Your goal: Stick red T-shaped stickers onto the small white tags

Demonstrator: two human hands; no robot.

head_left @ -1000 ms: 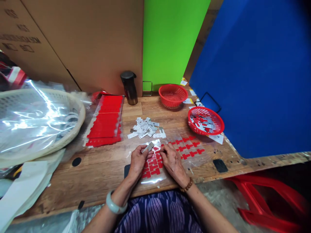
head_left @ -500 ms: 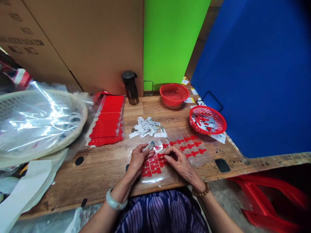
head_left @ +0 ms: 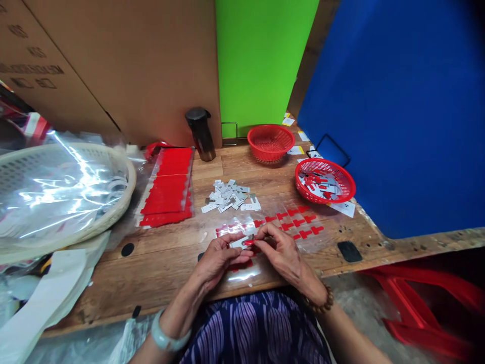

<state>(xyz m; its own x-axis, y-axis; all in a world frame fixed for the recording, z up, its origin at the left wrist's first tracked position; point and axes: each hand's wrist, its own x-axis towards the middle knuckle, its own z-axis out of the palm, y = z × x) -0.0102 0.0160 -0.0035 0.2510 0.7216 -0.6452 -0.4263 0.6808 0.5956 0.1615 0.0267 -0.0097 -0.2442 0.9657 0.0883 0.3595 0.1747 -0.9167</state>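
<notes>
Left hand [head_left: 220, 258]: fingers and thumb are closed in a light pinch; a small white piece [head_left: 237, 243] is held by it, raised just over a clear sheet [head_left: 246, 276] of red shapes; right hand [head_left: 286, 255]: thumb and forefinger are nearly closed, with a red tab [head_left: 248, 242] pinched at the tips, at the right end of the white piece; whether the tab is fully seated there cannot be told, the fingertips being in the way.

The step in hand is judged to be the joining of tab to piece; steadiness from the left hand seems called for, with fine alignment and a light press from the right.

Beyond the left hand, a loose pile [head_left: 227, 194] of similar pieces is seen; right of and beyond the right hand, a second sheet [head_left: 317, 237] of red shapes is laid flat, and past it a red basket [head_left: 314, 196] is part filled with white and red pieces.

Edges: the tabletop [head_left: 159, 263] is ended just nearer the body than both hands, and is crossed there by the forearms; far right of the right hand, reach is bounded by a blue panel [head_left: 409, 126]; the widest room for moving is judged to be left of the left hand, as far as a white basket [head_left: 129, 184].
</notes>
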